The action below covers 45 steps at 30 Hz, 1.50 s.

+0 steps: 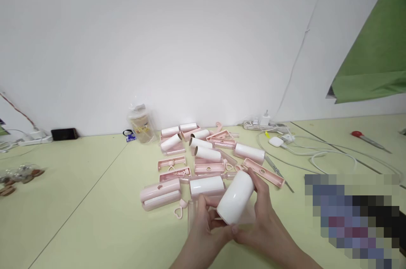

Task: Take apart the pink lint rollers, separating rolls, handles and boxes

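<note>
A white lint roller roll [236, 198] is tilted between my hands above the table's near part. My right hand [264, 216] wraps its right side, fingers at the top end and thumb near the bottom. My left hand [209, 229] is closed at the roll's lower left end, its thumb meeting the right thumb underneath. A clear plastic piece [247, 213] shows partly behind the roll; I cannot tell whether it is attached. Just beyond lie another white roll [207, 186], a pink roller case [161, 195] and a pink heart-shaped loop [180, 209].
Several white rolls [207, 153] and pink case halves [264, 172] cover the middle of the table. A bagged cup [141, 125] stands by the wall. Right of the parts lie tweezers [279, 171], white cables [333, 153], a power strip [253, 125] and a red-handled tool [369, 140].
</note>
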{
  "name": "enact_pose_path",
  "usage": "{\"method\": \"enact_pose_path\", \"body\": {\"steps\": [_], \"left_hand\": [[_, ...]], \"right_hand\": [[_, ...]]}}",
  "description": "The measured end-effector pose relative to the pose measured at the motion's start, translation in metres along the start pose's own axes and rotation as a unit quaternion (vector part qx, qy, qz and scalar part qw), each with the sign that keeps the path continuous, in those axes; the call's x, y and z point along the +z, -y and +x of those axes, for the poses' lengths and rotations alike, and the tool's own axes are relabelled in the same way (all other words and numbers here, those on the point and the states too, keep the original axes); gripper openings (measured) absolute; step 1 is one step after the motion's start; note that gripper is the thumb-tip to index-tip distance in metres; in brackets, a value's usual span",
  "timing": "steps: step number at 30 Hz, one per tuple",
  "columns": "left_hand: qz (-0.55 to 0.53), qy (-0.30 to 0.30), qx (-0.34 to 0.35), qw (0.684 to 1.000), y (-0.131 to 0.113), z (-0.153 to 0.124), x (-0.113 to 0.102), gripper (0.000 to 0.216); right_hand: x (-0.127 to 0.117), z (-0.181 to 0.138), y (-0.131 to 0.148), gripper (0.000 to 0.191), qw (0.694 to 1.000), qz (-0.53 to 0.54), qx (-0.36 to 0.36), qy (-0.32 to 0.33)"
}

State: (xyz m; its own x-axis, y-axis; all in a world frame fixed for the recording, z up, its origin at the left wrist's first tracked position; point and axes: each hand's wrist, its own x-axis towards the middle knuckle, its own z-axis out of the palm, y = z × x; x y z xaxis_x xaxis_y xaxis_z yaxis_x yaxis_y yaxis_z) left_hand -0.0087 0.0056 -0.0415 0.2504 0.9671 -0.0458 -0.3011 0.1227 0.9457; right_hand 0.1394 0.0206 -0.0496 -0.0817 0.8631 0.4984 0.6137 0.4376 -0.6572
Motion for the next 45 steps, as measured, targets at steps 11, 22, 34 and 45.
{"method": "enact_pose_path", "body": {"steps": [11,22,34,45], "left_hand": [[0.034,0.107,-0.043,0.993,-0.021,-0.001,-0.009,0.066],[0.028,0.061,-0.079,0.995,-0.013,-0.007,-0.002,0.071],[-0.106,0.067,-0.05,0.991,-0.02,-0.003,-0.007,0.062],[-0.134,-0.152,0.0,0.979,-0.033,0.01,-0.001,0.047]], "right_hand": [[-0.008,-0.014,0.014,0.085,0.979,0.087,-0.155,0.103],[-0.014,0.0,-0.005,0.082,0.984,0.027,-0.113,0.133],[-0.048,0.053,-0.076,0.025,0.911,-0.367,0.176,0.067],[-0.061,0.046,-0.034,0.034,0.963,0.169,0.211,0.013]]}}
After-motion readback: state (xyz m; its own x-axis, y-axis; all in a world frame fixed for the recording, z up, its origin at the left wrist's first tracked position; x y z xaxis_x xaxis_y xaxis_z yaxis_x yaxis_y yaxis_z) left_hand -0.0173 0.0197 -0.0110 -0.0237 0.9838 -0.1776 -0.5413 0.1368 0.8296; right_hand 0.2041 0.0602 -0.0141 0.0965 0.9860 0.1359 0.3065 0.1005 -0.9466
